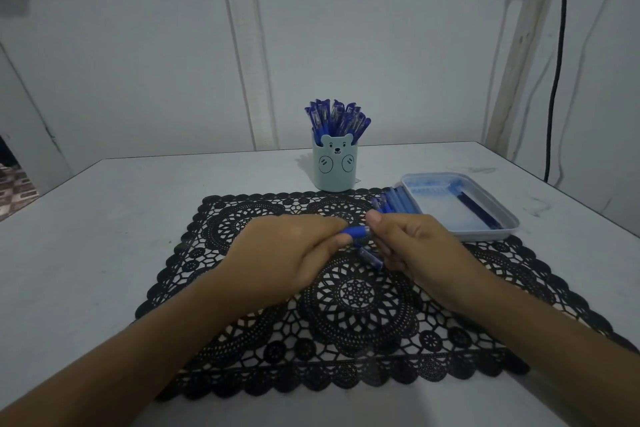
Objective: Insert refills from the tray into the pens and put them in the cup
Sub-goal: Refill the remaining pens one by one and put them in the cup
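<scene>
My left hand (291,253) and my right hand (412,246) meet over the middle of the black lace mat (346,305), and both pinch one blue pen (356,231) held level between them. A second blue piece (370,257) shows just below, under my right fingers. The pale blue bear cup (334,166) stands upright behind the mat, packed with several blue pens (337,118). To the right sits the shallow blue tray (460,215) with dark refills (479,210) along its right side. Several loose blue pens (394,202) lie against the tray's left edge.
The white table (104,218) carries the mat, cup and tray. A white wall stands close behind the cup. A black cable (557,73) hangs down at the far right, past the table's edge.
</scene>
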The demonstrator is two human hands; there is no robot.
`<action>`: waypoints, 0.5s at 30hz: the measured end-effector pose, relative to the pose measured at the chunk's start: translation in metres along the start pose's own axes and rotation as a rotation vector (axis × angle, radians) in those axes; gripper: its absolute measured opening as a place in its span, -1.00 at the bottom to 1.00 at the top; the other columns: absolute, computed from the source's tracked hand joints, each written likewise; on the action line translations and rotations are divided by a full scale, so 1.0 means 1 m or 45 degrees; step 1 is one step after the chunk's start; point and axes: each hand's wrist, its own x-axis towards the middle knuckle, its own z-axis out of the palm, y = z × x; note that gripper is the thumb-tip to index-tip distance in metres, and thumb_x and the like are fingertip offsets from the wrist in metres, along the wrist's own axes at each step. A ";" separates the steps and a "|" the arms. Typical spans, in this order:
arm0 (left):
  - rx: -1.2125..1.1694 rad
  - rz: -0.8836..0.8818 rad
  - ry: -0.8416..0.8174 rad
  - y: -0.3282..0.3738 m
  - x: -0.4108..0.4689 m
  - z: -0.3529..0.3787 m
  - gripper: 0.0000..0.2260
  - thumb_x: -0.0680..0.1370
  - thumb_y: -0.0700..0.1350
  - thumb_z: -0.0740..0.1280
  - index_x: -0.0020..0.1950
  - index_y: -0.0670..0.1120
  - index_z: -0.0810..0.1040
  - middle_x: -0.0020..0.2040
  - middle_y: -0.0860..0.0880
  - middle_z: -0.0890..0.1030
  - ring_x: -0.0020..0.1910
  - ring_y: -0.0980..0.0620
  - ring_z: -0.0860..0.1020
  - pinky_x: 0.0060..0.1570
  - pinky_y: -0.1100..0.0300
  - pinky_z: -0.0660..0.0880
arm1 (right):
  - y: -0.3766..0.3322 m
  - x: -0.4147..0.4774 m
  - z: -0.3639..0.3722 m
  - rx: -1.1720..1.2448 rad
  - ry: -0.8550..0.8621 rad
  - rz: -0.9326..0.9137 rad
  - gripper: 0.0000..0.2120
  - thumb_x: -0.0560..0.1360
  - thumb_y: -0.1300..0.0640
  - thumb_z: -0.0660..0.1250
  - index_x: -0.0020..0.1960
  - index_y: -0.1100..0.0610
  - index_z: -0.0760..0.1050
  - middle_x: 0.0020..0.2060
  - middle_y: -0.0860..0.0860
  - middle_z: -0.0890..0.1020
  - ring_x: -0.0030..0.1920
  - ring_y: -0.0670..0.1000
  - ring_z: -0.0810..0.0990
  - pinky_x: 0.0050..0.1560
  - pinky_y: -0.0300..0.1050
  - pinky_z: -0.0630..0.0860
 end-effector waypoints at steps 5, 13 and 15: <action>-0.633 -0.227 -0.193 -0.005 0.003 -0.003 -0.73 0.55 0.14 0.12 -0.12 0.10 0.58 -0.50 0.12 0.40 -0.51 0.18 0.31 -0.47 0.35 0.20 | -0.003 -0.001 -0.005 -0.457 -0.008 -0.288 -0.74 0.46 -0.11 0.14 -0.35 -0.03 0.42 -0.49 -0.08 0.46 -0.45 -0.16 0.38 -0.40 -0.34 0.30; -0.264 -0.231 -0.140 -0.019 -0.002 0.011 -0.58 0.47 0.27 0.01 0.09 0.16 0.54 -0.37 0.13 0.54 -0.37 0.15 0.48 -0.40 0.28 0.36 | 0.004 0.002 -0.010 -0.541 0.012 -0.115 -0.65 0.38 -0.27 0.11 -0.27 -0.03 0.48 -0.43 -0.10 0.50 -0.41 -0.19 0.40 -0.36 -0.35 0.33; -0.182 -0.212 -0.128 -0.021 -0.004 0.013 -0.56 0.47 0.28 -0.04 0.12 0.17 0.52 -0.30 0.15 0.57 -0.34 0.17 0.49 -0.35 0.21 0.43 | 0.005 0.004 -0.011 -0.623 0.040 -0.091 -0.67 0.46 -0.20 0.11 -0.31 -0.02 0.46 -0.46 -0.09 0.48 -0.44 -0.16 0.38 -0.38 -0.31 0.32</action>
